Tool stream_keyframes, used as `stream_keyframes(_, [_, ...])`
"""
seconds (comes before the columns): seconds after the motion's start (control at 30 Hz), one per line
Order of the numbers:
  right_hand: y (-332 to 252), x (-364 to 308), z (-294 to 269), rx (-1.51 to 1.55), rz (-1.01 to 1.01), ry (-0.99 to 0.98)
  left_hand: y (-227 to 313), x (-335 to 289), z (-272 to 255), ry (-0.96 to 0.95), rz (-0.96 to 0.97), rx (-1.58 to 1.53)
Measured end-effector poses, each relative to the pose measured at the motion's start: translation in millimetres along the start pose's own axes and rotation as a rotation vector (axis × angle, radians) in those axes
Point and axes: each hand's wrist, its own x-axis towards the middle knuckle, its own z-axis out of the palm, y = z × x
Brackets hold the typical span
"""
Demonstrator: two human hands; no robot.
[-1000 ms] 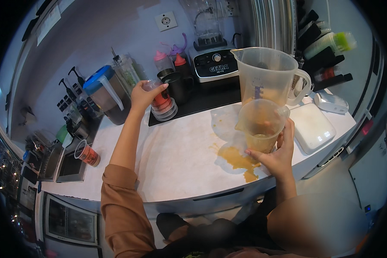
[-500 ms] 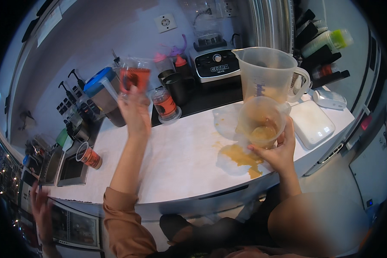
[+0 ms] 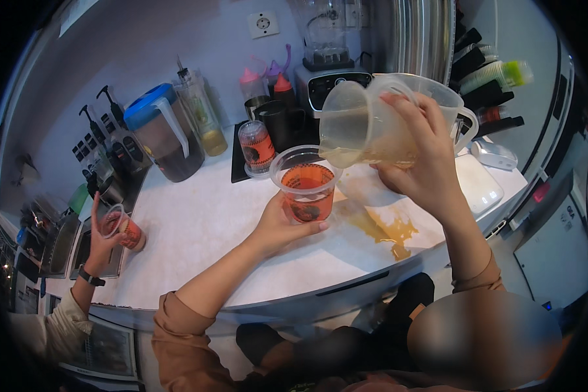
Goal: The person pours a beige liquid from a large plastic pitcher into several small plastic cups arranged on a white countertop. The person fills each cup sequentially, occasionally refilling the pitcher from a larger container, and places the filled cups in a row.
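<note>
My left hand (image 3: 282, 225) is closed around a clear plastic cup (image 3: 310, 204) with an orange-red printed band, held upright above the white counter. My right hand (image 3: 432, 160) grips a small translucent measuring jug (image 3: 351, 124). The jug is tipped to the left, its spout at the cup's rim, with yellowish-brown liquid lying along its lower side. Whether any liquid is falling into the cup is hard to see. Behind it, partly hidden, stands a large translucent measuring jug (image 3: 452, 95). A yellow-brown spill (image 3: 389, 234) spreads on the counter below my right hand.
At the left, a co-worker's hand (image 3: 99, 245) is at another printed cup (image 3: 132, 234). Along the back stand a blue-lidded pitcher (image 3: 166, 140), a tall bottle (image 3: 202, 111), upturned printed cups (image 3: 257, 147), a black mug (image 3: 281, 124) and a blender (image 3: 320, 81). A white flat device (image 3: 480, 183) lies right.
My left hand has brought the cup down and right from the back of the counter. My right hand has lifted the small jug and tipped it left. A co-worker's hand has reached the left cup.
</note>
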Motion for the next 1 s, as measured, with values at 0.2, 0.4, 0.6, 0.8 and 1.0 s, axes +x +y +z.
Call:
stream_keyframes(0.2, [-2.4,7.8,10.2,-0.078,-0.030,-0.133,-0.9,3.1,-2.8,-0.014,0.022,0.225])
stream_keyframes(0.4, [-4.1,12.5,16.3,-0.195,-0.143,-0.172,-3.3,4.6,-9.3,-0.026,0.044,0.366])
stream_keyframes(0.6, [-2.7,17.0,20.8,-0.228,-0.243,-0.201,-10.1,6.5,-13.0,-0.019,0.079,0.416])
stream_keyframes(0.8, [-8.0,17.2,21.9,-0.289,-0.353,-0.190,0.0,2.9,-8.2,-0.048,0.018,0.477])
stream_keyframes(1.0, [-6.9,7.5,20.0,-0.317,-0.261,-0.205,-0.3,3.3,-8.8,-0.058,0.089,0.471])
